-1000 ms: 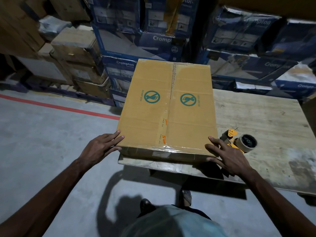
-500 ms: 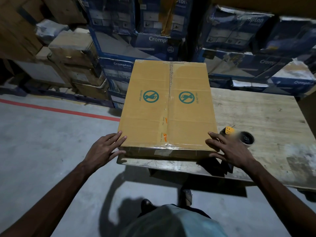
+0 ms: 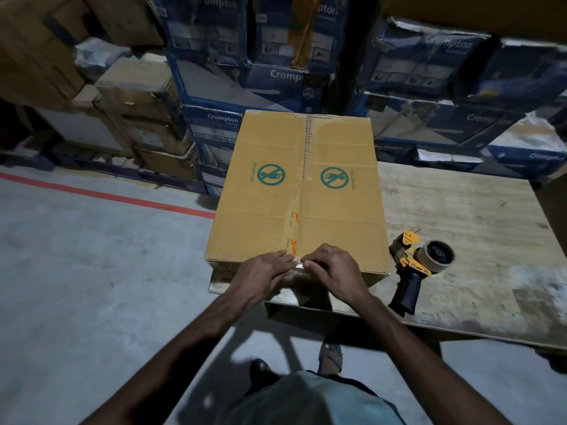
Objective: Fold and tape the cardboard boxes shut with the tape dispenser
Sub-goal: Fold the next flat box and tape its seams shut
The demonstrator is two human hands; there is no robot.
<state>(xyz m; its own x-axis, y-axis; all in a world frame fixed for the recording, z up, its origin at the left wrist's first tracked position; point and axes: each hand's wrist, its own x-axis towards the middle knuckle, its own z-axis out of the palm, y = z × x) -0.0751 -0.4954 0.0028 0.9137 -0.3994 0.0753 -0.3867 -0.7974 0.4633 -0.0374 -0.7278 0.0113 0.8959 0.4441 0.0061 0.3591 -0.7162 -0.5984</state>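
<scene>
A closed brown cardboard box [image 3: 264, 210] with two green "do not step" signs lies on the left end of a wooden table [image 3: 478, 228]. Clear tape [image 3: 291, 222] runs along its centre seam. My left hand [image 3: 260, 271] and my right hand [image 3: 334, 268] meet at the middle of the box's near edge, with the fingertips of both pressing on the shiny end of the tape there. A yellow and black tape dispenser [image 3: 420, 265] lies on the table just right of the box, untouched.
Stacks of blue printed cartons [image 3: 276, 78] stand behind the table, with brown cartons [image 3: 138, 93] to the left. A red line [image 3: 107, 194] crosses the grey concrete floor at left. The table's near edge is close in front of my feet.
Both hands left the box's near corners and came together at the centre of the near edge, onto the tape end. The box and the dispenser stayed where they were.
</scene>
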